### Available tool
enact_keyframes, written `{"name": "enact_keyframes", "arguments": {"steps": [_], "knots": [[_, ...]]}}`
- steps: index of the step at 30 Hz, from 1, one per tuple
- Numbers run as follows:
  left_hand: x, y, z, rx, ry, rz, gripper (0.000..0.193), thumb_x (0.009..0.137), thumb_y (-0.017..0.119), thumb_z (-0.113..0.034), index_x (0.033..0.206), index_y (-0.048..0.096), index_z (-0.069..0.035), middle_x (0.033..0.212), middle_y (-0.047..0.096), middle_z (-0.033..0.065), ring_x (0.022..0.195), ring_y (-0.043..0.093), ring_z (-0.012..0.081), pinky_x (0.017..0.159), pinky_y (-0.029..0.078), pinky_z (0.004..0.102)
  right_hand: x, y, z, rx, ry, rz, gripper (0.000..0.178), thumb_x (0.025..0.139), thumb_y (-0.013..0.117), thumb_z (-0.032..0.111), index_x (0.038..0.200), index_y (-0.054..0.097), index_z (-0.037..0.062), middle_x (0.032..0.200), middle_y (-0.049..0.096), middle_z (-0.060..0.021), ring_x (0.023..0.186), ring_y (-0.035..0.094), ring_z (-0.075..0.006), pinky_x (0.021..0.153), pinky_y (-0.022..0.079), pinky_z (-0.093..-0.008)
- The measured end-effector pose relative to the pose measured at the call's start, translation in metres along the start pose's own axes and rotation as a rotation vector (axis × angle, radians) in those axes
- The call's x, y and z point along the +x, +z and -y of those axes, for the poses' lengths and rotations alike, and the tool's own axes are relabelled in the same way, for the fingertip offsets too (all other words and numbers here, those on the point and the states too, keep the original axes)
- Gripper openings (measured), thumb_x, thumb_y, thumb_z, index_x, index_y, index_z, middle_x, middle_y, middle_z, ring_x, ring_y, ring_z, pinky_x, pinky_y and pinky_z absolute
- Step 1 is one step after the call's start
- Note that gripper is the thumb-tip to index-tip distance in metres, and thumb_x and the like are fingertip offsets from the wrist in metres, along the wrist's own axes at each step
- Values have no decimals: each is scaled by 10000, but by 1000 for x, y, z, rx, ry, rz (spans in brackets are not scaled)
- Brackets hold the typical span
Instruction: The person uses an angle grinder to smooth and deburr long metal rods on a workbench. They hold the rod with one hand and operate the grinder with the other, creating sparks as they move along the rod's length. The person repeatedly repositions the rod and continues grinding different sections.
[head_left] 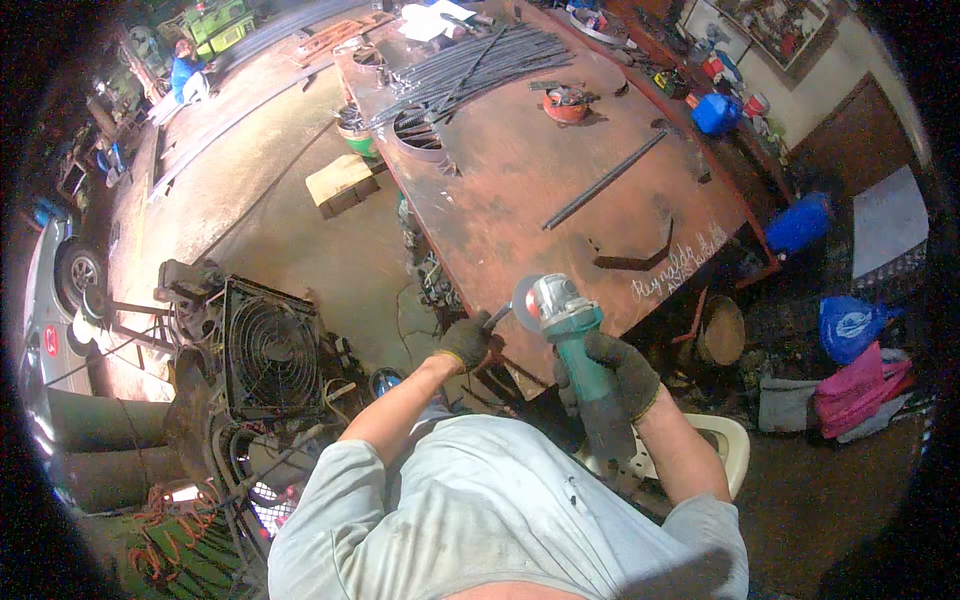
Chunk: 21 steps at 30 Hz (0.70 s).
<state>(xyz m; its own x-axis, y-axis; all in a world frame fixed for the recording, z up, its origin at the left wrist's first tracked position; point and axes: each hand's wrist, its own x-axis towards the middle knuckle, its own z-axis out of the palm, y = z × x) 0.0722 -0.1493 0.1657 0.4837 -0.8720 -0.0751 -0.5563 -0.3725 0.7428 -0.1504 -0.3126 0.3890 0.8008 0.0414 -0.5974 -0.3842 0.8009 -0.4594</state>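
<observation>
My right hand (628, 375), in a dark work glove, wraps round the body of a green angle grinder (572, 335) with a grey metal head. Its thin disc (523, 303) faces left, over the near edge of a rust-brown steel table (500, 215). My left hand (465, 342), gloved too, is closed on a short dark metal rod (498, 316). The rod's free end points up beside the disc; whether they touch I cannot tell. Farther up the table lie a long dark bar (603, 180) and an angular bent steel piece (642, 256).
A bundle of thin rods (480, 65) and an orange bowl (567, 108) occupy the table's far part. Left of me stands a black fan (268, 350). A cream plastic chair (735, 450) is at my right. Far left, a person in blue (185, 75) crouches.
</observation>
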Motion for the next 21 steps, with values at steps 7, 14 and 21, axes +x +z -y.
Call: {"name": "enact_keyframes", "arguments": {"steps": [7, 14, 21], "knots": [[-2, 16, 3, -40, -72, -15, 516, 847, 780, -462, 1139, 572, -91, 1044, 701, 265, 995, 668, 491, 822, 517, 555, -8, -3, 8, -73, 50, 6, 552, 942, 690, 362, 1379, 543, 60, 1032, 706, -154, 822, 735, -329, 743, 624, -511], [-5, 19, -4, -4, -115, 26, 534, 849, 763, -461, 1169, 593, -68, 1097, 708, 262, 1046, 670, 476, 867, 517, 545, -17, -7, 8, -124, 31, -1, 489, 958, 672, 352, 1336, 578, 57, 1015, 710, -149, 796, 732, -323, 714, 622, -509], [-15, 21, -22, 30, -169, 100, 550, 855, 738, -443, 1219, 604, -53, 1127, 711, 257, 1075, 679, 458, 892, 534, 525, -24, -19, 6, -69, 64, -20, 491, 947, 667, 391, 1292, 604, 46, 997, 712, -150, 763, 723, -323, 708, 614, -503]]}}
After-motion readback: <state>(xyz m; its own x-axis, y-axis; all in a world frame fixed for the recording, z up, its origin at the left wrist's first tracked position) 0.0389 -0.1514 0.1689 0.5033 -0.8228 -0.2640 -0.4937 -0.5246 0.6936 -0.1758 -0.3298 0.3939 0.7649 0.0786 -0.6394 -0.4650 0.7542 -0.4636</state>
